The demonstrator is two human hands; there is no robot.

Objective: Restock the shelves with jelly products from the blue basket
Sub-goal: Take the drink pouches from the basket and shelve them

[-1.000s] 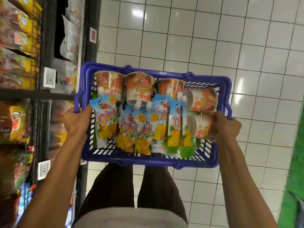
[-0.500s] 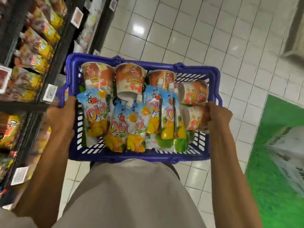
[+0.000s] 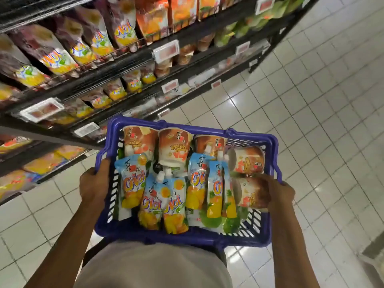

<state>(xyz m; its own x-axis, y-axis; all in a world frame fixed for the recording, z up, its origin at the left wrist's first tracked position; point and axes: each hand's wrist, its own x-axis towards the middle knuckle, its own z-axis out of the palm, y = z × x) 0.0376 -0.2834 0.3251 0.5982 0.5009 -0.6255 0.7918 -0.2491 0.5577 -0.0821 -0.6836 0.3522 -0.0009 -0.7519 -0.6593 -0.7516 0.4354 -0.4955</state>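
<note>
I carry a blue basket [image 3: 182,235] in front of my waist. My left hand [image 3: 93,183] grips its left rim and my right hand [image 3: 279,194] grips its right rim. Several blue and orange jelly pouches [image 3: 133,183] lie in the near part of the basket. Several brown jelly cups [image 3: 174,146] lie along its far side and right side, one cup [image 3: 249,194] right against my right hand's fingers. Black shelves [image 3: 116,75] stocked with similar pouches and cups run along the upper left.
White price tags [image 3: 166,50] hang on the shelf edges. White tiled floor [image 3: 311,113] stretches to the right and ahead. A grey object [image 3: 374,252] sits at the lower right edge. My light shirt [image 3: 153,267] fills the bottom middle.
The view has swung left and up toward the shelves, which now fill the upper left. The green mat on the right has gone out of view. Both hands keep their grip on the basket.
</note>
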